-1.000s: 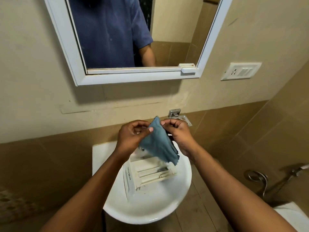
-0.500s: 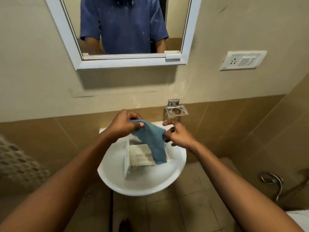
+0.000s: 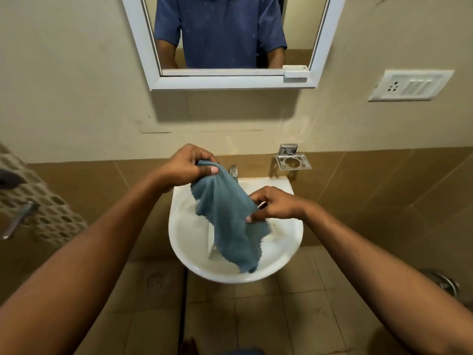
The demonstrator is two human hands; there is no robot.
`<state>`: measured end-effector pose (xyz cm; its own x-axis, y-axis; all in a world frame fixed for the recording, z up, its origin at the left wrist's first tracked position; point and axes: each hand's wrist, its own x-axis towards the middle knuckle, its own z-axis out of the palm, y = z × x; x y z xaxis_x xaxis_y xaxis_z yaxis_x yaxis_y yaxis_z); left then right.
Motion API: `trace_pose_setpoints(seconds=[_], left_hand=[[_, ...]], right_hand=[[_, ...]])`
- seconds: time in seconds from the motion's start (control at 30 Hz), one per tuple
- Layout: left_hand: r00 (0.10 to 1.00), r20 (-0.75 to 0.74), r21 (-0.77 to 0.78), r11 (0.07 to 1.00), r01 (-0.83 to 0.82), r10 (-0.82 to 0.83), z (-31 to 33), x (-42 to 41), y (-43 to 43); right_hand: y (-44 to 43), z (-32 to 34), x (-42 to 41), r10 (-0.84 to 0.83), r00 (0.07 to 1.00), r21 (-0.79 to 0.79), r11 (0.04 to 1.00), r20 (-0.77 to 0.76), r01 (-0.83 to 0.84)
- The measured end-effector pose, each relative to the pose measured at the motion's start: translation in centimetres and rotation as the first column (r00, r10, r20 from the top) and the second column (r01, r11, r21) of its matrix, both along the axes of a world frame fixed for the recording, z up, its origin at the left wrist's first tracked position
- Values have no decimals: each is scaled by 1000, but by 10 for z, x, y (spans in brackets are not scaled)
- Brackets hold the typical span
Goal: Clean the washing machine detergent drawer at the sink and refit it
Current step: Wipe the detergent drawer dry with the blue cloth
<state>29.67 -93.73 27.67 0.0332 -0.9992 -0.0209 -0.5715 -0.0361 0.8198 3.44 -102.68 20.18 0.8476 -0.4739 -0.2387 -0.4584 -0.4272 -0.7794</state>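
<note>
The left hand [image 3: 188,166] pinches the top of a blue cloth [image 3: 227,219] while the right hand [image 3: 272,204] grips its edge lower down, spreading it over the sink [image 3: 184,242]. The drawer [image 3: 213,252] lies in the basin, mostly hidden behind the cloth. This looks like readying the cloth for wiping; next it must be brought down onto the drawer.

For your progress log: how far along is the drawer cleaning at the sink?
Done: the drawer is out and lying in the sink. In hand: both hands, left and right, hold the blue cloth over it. Left: wiping and refitting.
</note>
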Motion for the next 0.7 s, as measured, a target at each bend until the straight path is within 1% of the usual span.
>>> trace_pose_setpoints(seconds=[0.03,0.07,0.17,0.27,0.3,0.37,0.4,0.43,0.5,0.57,0.63,0.7], left_hand=[[998,-22,-5,998,-60,60,-4,10,2],[993,-34,-1,993,-116,116,-9,20,4],[978,-58,19,979,-202,202,-31,43,14],[941,-142,56,952,-303,307,-53,55,16],[917,-175,66,934,-352,358,-59,57,15],[869,-235,78,899,-430,436,-68,57,11],[851,-262,86,889,-450,456,-71,53,10],[838,-289,92,885,-457,462,-74,48,9],[822,-347,111,890,-442,451,-79,33,8],[812,-410,141,908,-394,416,-81,18,9],[817,-455,153,935,-321,355,-83,3,11],[823,-480,140,952,-271,305,-82,-2,12]], right_hand=[[-2,-3,-2,-22,1000,-16,1000,-11,21],[-5,-6,-3,-71,997,-31,997,10,72],[-13,-15,-7,-302,943,79,953,140,294],[-15,-16,-4,-471,864,168,880,180,445],[-15,-17,0,-529,826,183,847,194,499],[-14,-18,12,-663,709,217,749,242,626],[-13,-18,20,-710,652,213,703,264,679],[-10,-18,28,-736,616,195,672,281,715],[-2,-20,46,-741,609,161,663,283,731],[13,-18,66,-725,634,196,686,269,701],[29,-15,82,-685,669,221,728,290,650],[41,-12,93,-611,728,148,788,312,598]])
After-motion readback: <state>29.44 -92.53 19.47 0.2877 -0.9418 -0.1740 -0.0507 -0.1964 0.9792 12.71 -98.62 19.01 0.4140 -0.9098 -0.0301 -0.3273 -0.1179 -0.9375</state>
